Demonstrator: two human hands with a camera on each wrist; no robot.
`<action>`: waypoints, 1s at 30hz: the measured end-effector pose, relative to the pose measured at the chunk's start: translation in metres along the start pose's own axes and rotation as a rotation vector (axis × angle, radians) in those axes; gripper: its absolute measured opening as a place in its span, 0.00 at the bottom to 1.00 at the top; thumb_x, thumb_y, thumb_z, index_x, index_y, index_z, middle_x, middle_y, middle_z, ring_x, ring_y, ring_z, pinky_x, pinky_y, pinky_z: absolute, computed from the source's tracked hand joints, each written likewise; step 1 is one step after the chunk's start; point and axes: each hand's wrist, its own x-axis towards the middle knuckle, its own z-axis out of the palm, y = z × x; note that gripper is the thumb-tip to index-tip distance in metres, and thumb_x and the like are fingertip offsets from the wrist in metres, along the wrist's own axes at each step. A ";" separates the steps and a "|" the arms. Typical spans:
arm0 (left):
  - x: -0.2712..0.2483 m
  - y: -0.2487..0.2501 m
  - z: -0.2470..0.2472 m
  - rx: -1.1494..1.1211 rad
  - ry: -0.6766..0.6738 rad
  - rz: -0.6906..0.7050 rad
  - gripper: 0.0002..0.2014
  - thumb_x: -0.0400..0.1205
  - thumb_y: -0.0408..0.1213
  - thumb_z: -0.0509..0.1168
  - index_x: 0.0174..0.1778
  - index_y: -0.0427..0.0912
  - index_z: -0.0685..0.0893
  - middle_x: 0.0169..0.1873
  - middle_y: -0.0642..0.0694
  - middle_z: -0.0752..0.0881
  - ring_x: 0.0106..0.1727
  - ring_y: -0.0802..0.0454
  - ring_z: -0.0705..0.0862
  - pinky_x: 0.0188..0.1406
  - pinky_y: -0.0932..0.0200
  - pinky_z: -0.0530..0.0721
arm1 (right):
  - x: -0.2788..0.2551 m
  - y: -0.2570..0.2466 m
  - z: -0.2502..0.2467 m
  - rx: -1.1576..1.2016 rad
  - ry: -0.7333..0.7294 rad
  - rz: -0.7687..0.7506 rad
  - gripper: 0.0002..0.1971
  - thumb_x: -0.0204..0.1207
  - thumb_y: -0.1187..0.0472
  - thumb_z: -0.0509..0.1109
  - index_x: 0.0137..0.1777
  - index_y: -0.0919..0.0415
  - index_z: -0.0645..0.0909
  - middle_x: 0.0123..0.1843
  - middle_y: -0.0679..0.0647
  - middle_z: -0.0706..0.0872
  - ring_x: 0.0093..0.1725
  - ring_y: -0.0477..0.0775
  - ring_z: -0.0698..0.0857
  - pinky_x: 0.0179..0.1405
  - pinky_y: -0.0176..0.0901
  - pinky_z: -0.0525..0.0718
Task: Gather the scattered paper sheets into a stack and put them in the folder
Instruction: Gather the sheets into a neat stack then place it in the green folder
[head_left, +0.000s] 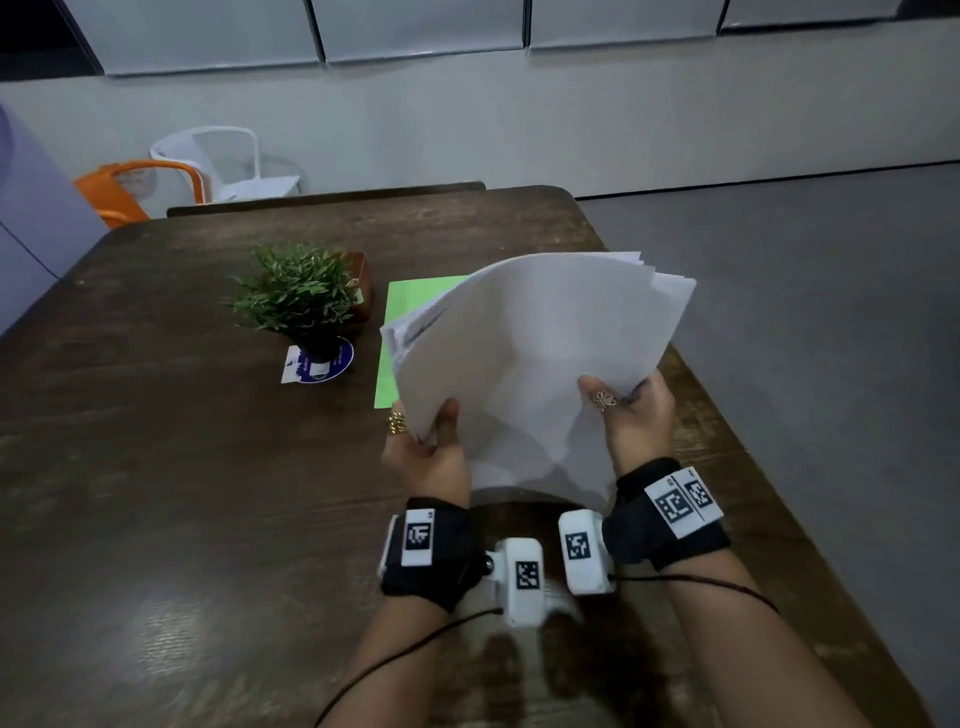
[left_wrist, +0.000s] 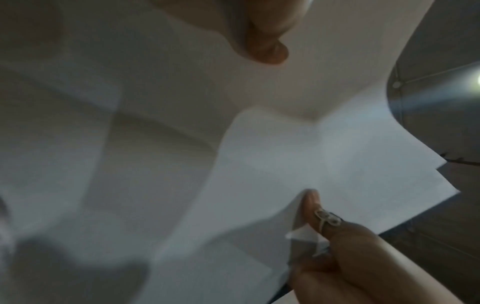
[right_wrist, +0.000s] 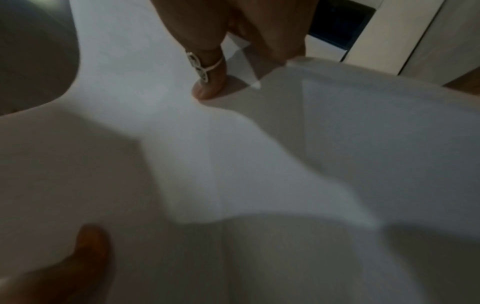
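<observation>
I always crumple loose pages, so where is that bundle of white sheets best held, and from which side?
By the near corners, from the person's side, as now: the left hand and right hand each pinch a near corner of the paper stack, thumb on top. The far edge fans and bows, so two spread grips probably keep it together.

Dark wood-grain surface (head_left: 156, 467), rounded far corners. Small potted plant (head_left: 296, 293), green leaves, dark pot, left of centre, standing on a blue-and-white round card (head_left: 332, 364). Brown wooden box (head_left: 363, 286) just behind the plant, touching its foliage. Beyond the far-left edge: orange chair (head_left: 119, 192), white chair (head_left: 223, 161) beside it. Grey floor (head_left: 779, 286) to the right; pale wall panels (head_left: 415, 31) at far side.
</observation>
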 end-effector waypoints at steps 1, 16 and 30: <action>-0.004 -0.004 0.001 0.004 0.021 0.005 0.14 0.73 0.33 0.75 0.54 0.41 0.83 0.44 0.47 0.87 0.48 0.50 0.87 0.51 0.58 0.83 | -0.004 0.002 0.001 0.002 0.008 -0.001 0.17 0.68 0.77 0.74 0.55 0.64 0.78 0.46 0.48 0.86 0.39 0.32 0.86 0.38 0.24 0.81; 0.018 0.008 -0.023 -0.072 -0.385 0.161 0.33 0.70 0.64 0.69 0.64 0.50 0.71 0.53 0.54 0.84 0.55 0.61 0.84 0.56 0.61 0.81 | 0.012 -0.023 -0.021 -0.086 -0.337 0.055 0.43 0.32 0.41 0.87 0.50 0.54 0.79 0.40 0.41 0.90 0.43 0.34 0.87 0.38 0.27 0.82; 0.027 0.061 -0.005 -0.147 -0.276 0.128 0.28 0.69 0.60 0.61 0.56 0.42 0.82 0.41 0.44 0.85 0.44 0.46 0.84 0.46 0.49 0.82 | 0.016 -0.010 -0.011 -0.062 -0.249 0.090 0.20 0.62 0.76 0.77 0.50 0.57 0.79 0.46 0.50 0.87 0.42 0.38 0.88 0.37 0.31 0.84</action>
